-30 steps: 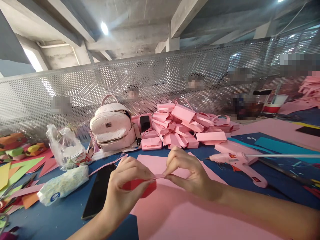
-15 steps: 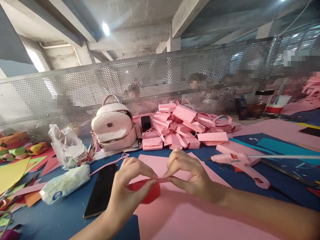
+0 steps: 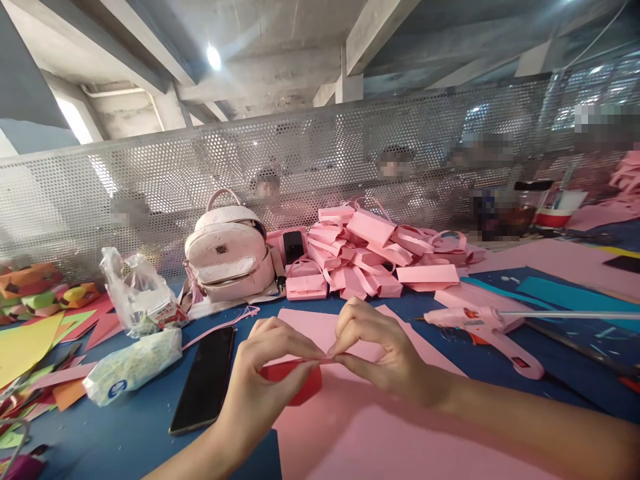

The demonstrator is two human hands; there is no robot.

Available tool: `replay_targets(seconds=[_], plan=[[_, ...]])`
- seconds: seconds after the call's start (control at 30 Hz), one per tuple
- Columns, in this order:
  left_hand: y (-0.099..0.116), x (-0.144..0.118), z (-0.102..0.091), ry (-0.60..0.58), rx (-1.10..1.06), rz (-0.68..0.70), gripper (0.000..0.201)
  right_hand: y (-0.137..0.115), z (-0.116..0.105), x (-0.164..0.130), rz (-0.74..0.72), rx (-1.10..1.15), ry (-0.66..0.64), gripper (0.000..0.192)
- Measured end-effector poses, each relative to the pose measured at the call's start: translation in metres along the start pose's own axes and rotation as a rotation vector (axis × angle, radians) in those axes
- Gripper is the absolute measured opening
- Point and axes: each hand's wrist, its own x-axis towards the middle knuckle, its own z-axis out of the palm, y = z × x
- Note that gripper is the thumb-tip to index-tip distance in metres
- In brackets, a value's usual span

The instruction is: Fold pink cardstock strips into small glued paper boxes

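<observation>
My left hand (image 3: 273, 370) pinches the upper edge of a piece of red paper (image 3: 306, 388), thumb against forefinger. Just to the right, my right hand (image 3: 373, 347) pinches the same thin edge, its fingertips almost touching those of my left. Part of the red paper is covered by my left fingers, and the pinched edge looks narrow and folded. Beneath both hands lies a large pink paper sheet (image 3: 350, 433). A black phone (image 3: 204, 380) rests on the blue table beside my left wrist.
A pink glue gun (image 3: 493, 333) lies on the right. Behind my hands are a pile of pink paper bags (image 3: 370, 247) and a light pink backpack (image 3: 227, 250). A tissue pack (image 3: 133, 367) and coloured paper (image 3: 30, 340) are on the left, before a perforated metal screen (image 3: 310, 153).
My left fingertips have slid slightly right along the paper's edge, closer to the right ones. The right hand stays almost still, and the view has shifted a little.
</observation>
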Motion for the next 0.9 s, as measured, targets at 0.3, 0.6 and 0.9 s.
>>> replay_targets(seconds=[0.3,0.6,0.9], plan=[[0.0028,0.0024,0.0029,0.041,-0.032,0.012,0.012,-0.0007,0.0004,-0.0007,0.013,-0.001,-0.009,0.012],[0.0004,0.0003,0.0005,0.054,-0.048,-0.024,0.021,-0.0009,0.0012,-0.0008,0.02,-0.022,-0.015,0.015],[0.0023,0.0029,0.0025,0.016,-0.047,0.024,0.013,-0.0015,0.0009,0.0002,0.011,-0.012,0.001,0.014]])
